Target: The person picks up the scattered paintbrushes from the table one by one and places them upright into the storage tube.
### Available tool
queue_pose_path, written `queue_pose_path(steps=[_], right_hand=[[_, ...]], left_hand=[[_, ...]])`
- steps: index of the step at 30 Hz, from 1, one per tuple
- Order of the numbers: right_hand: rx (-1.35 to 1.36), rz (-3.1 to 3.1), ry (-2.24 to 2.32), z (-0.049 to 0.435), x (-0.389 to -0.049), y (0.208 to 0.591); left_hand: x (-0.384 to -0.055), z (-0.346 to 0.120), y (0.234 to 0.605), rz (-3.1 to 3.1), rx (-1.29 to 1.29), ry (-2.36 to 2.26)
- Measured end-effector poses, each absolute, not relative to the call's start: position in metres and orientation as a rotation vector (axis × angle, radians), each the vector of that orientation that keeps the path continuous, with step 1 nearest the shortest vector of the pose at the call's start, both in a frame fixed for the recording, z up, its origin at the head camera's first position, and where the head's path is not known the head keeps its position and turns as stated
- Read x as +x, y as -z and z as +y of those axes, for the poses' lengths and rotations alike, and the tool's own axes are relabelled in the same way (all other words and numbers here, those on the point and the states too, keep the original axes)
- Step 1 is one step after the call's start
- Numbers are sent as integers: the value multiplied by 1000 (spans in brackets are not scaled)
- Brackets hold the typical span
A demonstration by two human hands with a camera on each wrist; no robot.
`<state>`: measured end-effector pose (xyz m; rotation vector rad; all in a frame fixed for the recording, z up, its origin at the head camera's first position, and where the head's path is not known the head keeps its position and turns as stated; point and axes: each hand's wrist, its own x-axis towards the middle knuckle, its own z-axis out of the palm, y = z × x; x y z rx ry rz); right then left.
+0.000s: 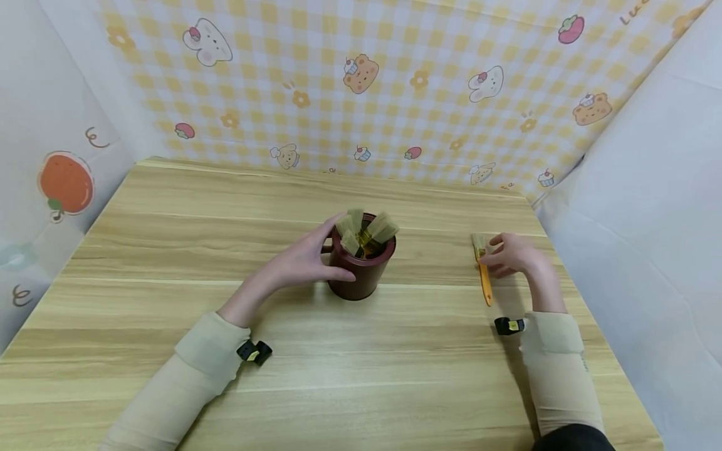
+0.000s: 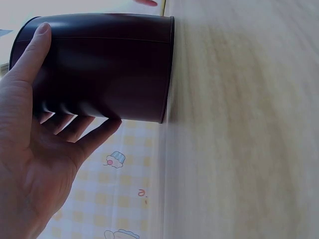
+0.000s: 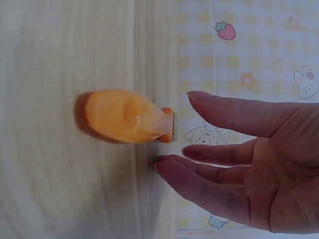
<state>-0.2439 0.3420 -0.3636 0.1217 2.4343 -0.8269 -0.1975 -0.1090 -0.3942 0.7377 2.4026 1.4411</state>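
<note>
A dark maroon cup (image 1: 361,282) stands upright on the wooden table, with several paintbrushes (image 1: 383,228) inside, pale bristles pointing up. My left hand (image 1: 304,257) holds its side, the thumb on the near wall. In the left wrist view the fingers of that hand (image 2: 45,144) curve along the cup's (image 2: 104,64) other side. Toward the right, a single paintbrush (image 1: 485,282) with an orange handle lies on the table, its bristles away from me. My right hand (image 1: 510,254) hovers beside its ferrule; the right wrist view shows thumb and fingers spread apart, nothing between them.
The table (image 1: 338,388) has a light wood grain. A yellow checked cloth (image 1: 395,113) with cartoon prints hangs behind it. White sheets border the left (image 1: 34,113) and right (image 1: 637,232) sides. A small black camera sits on each wrist.
</note>
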Motion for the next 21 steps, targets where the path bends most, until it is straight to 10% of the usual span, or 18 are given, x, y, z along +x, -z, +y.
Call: queue_pose_path(steps=[21], right_hand=[[43, 2499, 723, 330, -246, 373]], left_hand=[[-199, -109, 397, 2423, 744, -1435]])
